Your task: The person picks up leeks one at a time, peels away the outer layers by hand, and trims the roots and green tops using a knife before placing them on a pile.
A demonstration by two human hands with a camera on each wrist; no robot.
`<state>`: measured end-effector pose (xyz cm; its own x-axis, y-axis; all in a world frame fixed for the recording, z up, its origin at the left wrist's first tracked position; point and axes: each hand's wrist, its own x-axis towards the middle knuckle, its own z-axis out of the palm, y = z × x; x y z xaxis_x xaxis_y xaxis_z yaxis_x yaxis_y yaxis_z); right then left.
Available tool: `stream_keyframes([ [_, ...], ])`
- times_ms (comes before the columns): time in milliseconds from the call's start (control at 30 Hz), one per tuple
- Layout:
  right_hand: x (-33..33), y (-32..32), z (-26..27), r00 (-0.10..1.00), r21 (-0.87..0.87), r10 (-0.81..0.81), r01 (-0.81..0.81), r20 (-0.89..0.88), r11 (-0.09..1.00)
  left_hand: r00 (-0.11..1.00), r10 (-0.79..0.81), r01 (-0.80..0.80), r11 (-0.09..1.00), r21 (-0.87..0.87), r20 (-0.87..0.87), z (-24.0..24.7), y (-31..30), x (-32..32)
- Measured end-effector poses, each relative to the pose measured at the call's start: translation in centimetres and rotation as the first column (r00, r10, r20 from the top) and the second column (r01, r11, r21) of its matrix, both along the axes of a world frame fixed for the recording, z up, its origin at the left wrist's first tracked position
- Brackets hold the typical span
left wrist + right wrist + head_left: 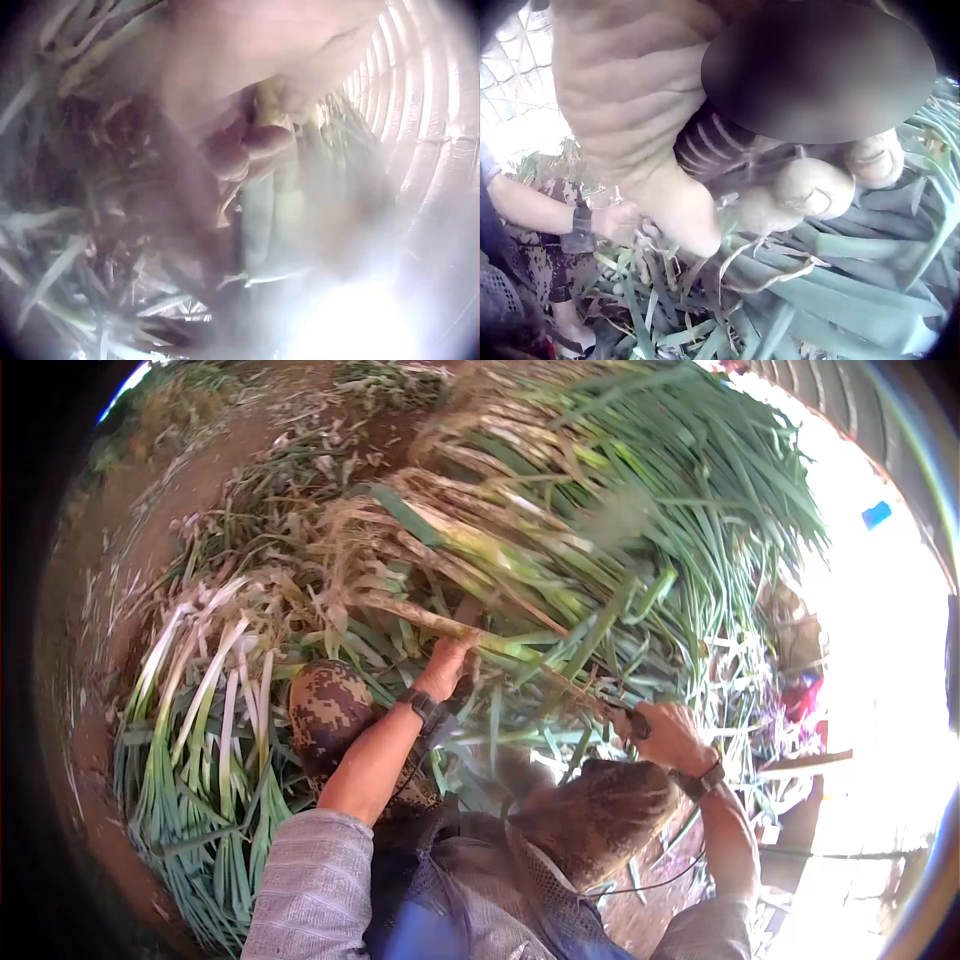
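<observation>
My left hand [448,666] grips a leek [412,613] by its stalk, roots toward the left and green leaves toward the right. In the left wrist view, the curled fingers [232,154] are blurred by glare. My right hand [674,736] holds a tool by its dark handle [639,724], to the right of the leek's leaves. In the right wrist view, ridges show on that handle [712,142], with the thumb and fingers curled round it; a dark blurred oval hides part of the hand. The tool's working end cannot be made out.
A big pile of leeks [700,480] lies ahead, roots to the left. Leeks with pale stems [215,680] lie in a bunch at left. Leaf scraps [270,490] litter the brown soil [130,530]. Camouflage-clad knees [330,715] flank the work. A ribbed wall [412,97] curves at right.
</observation>
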<state>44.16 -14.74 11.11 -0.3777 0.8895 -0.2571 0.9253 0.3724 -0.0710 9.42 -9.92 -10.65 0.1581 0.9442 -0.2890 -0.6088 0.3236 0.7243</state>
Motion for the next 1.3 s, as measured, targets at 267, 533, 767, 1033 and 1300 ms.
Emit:
stream_keyframes([
  [267,-5.7,3.8,-1.5,0.993,-0.137,0.033,-0.018,0.109,0.990,0.952,0.181,-0.195,0.980,0.033,0.246,-1.8,-1.0,1.9],
  [533,-12.5,7.9,-2.4,0.955,-0.036,0.283,-0.281,0.091,0.959,0.888,0.370,-0.331,0.927,-0.178,0.274,-2.9,-0.6,3.9],
  [767,-19.4,10.2,-4.5,0.920,-0.054,0.380,-0.376,0.093,0.925,0.912,0.327,-0.282,0.938,-0.203,0.247,-1.5,-1.1,3.9],
  [1033,-26.3,9.8,-3.5,0.884,-0.094,0.464,-0.458,0.059,0.884,0.907,0.355,-0.305,0.925,-0.228,0.228,-1.6,-1.2,4.1],
  [1300,-17.1,10.8,-0.8,0.973,-0.225,0.233,-0.226,0.005,0.948,0.872,0.470,-0.465,0.883,-0.067,0.137,-1.2,0.6,0.5],
])
